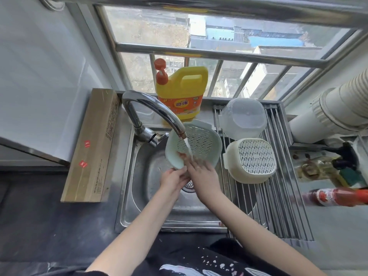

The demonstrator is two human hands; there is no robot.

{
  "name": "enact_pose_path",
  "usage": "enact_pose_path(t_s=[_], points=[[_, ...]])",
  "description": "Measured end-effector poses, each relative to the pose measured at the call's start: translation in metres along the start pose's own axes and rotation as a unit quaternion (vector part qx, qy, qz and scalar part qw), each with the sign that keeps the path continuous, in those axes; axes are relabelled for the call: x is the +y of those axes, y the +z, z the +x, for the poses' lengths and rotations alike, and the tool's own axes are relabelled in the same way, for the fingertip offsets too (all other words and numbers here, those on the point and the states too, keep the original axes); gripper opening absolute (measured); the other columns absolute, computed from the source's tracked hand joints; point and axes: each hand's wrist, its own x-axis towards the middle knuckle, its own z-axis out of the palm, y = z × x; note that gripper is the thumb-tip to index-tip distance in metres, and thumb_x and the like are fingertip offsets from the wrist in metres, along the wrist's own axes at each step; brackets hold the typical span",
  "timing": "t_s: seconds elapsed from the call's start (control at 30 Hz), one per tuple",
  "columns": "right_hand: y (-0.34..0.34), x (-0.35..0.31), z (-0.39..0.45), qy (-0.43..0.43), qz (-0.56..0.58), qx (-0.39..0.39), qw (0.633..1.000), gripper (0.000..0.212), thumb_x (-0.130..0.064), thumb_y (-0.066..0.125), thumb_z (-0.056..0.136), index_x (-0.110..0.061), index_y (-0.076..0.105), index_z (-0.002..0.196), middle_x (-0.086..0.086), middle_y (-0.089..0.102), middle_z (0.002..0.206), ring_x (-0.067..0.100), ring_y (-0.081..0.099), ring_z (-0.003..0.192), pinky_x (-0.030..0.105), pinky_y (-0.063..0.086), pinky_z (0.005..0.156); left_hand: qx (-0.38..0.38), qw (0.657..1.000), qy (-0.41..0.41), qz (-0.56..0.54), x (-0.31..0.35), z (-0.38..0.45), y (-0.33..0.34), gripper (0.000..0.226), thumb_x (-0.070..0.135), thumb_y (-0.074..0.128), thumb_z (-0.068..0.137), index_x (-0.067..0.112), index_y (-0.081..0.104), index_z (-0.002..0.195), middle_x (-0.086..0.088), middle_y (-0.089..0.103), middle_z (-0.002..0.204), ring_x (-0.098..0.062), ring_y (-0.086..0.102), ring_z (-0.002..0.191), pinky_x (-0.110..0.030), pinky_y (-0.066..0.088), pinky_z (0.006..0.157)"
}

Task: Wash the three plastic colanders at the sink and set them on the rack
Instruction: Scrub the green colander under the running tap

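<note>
Two hands on green colander (pixel 196 142) under tap (pixel 151 110): our left hand (pixel 174 177) grips rim, right hand (pixel 201 172) rubs inside with fingers flat; wet rim may slip into sink (pixel 143 176), spray splash worktop.

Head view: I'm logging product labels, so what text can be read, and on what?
Yellow detergent jug: large Chinese brand characters on its orange label, too blurred to quote.
Cardboard box: printed lines and red stickers, too small to read.
Red sauce bottle: label script, blurred.
</note>
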Motion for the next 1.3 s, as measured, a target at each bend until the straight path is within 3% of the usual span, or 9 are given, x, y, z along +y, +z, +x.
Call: enact_pose_path(t_s=[0.07,0.17,0.43,0.6,0.73,0.93,1.07,1.2,1.3], points=[[-0.003,0.012,0.002,-0.029,-0.070,0.020,0.997,0.032,-0.019,0.059,0.073,-0.018,0.072,0.102,0.000,0.072,0.076,0.019,0.069,0.074,0.034,0.031,0.095,-0.035,0.999,-0.033,-0.013,0.000,-0.006,0.001,0.008,-0.004,0.052,0.092,0.001,0.055,0.087,-0.009,0.069,0.058,-0.016,0.068,0.051,-0.027,0.058,0.055],[-0.011,0.027,0.003,-0.064,-0.139,0.034,0.988,0.025,-0.015,0.049,0.074,-0.014,0.073,0.081,0.003,0.068,0.065,0.022,0.065,0.063,0.034,0.031,0.084,-0.071,0.987,-0.070,0.129,0.006,-0.009,0.001,0.013,0.014,0.060,0.091,0.002,0.061,0.093,-0.012,0.070,0.072,-0.022,0.068,0.056,-0.028,0.059,0.054],[-0.034,0.054,0.004,-0.112,-0.178,0.019,0.977,0.025,-0.010,0.049,0.078,-0.012,0.071,0.089,0.004,0.072,0.083,0.024,0.066,0.086,0.032,0.028,0.089,-0.032,0.953,-0.003,0.303,0.033,0.008,-0.003,0.040,0.030,0.054,0.095,-0.005,0.048,0.114,-0.024,0.068,0.073,-0.022,0.069,0.050,-0.028,0.057,0.046],[-0.035,0.024,0.005,0.013,0.000,-0.228,0.974,0.077,-0.023,0.059,0.083,-0.013,0.020,0.148,0.014,0.027,0.153,0.027,0.016,0.144,0.050,0.008,0.115,-0.020,0.942,0.002,0.336,0.029,0.003,0.016,0.029,0.024,0.042,0.100,-0.003,0.048,0.109,-0.020,0.061,0.064,-0.016,0.060,0.034,-0.024,0.052,0.036],[-0.031,0.020,0.003,-0.044,0.089,-0.210,0.973,0.072,-0.027,0.054,0.087,-0.017,0.019,0.150,0.001,0.026,0.156,0.016,0.021,0.144,0.043,0.016,0.113,-0.017,0.895,0.004,0.445,0.029,0.001,0.015,0.045,0.037,0.038,0.099,-0.002,0.058,0.089,-0.009,0.056,0.040,-0.013,0.048,0.025,-0.015,0.035,0.031],[-0.048,0.031,0.007,0.036,-0.129,-0.210,0.969,0.045,-0.027,0.052,0.090,-0.020,0.048,0.134,0.002,0.050,0.132,0.025,0.032,0.134,0.066,-0.019,0.104,-0.044,0.855,-0.025,0.517,0.039,0.000,0.000,0.053,0.038,0.028,0.101,0.009,0.049,0.062,0.005,0.040,0.025,-0.004,0.027,0.019,-0.009,0.018,0.032],[-0.045,0.020,0.014,0.038,-0.167,-0.218,0.961,0.067,-0.033,0.054,0.087,-0.009,0.031,0.145,0.011,0.041,0.143,0.029,0.023,0.141,0.065,-0.025,0.102,-0.070,0.841,-0.042,0.535,0.043,0.002,-0.004,0.055,0.039,0.031,0.100,0.011,0.047,0.056,0.006,0.036,0.027,-0.006,0.025,0.023,-0.010,0.016,0.035],[-0.032,0.022,0.008,-0.155,0.000,-0.285,0.946,0.060,-0.014,0.044,0.092,-0.024,0.027,0.149,0.001,0.033,0.153,0.019,0.032,0.140,0.054,0.010,0.117,-0.069,0.822,-0.061,0.562,0.042,0.003,-0.005,0.047,0.037,0.036,0.097,0.012,0.048,0.058,0.004,0.042,0.031,-0.007,0.027,0.023,-0.008,0.017,0.034],[-0.035,0.040,0.007,-0.137,-0.052,-0.215,0.966,0.034,-0.008,0.045,0.089,-0.018,0.061,0.116,0.004,0.067,0.115,0.022,0.062,0.108,0.044,0.025,0.113,-0.038,0.834,-0.051,0.549,0.037,0.005,-0.010,0.044,0.033,0.031,0.098,0.011,0.048,0.064,0.001,0.044,0.042,-0.009,0.028,0.029,-0.011,0.020,0.037]])
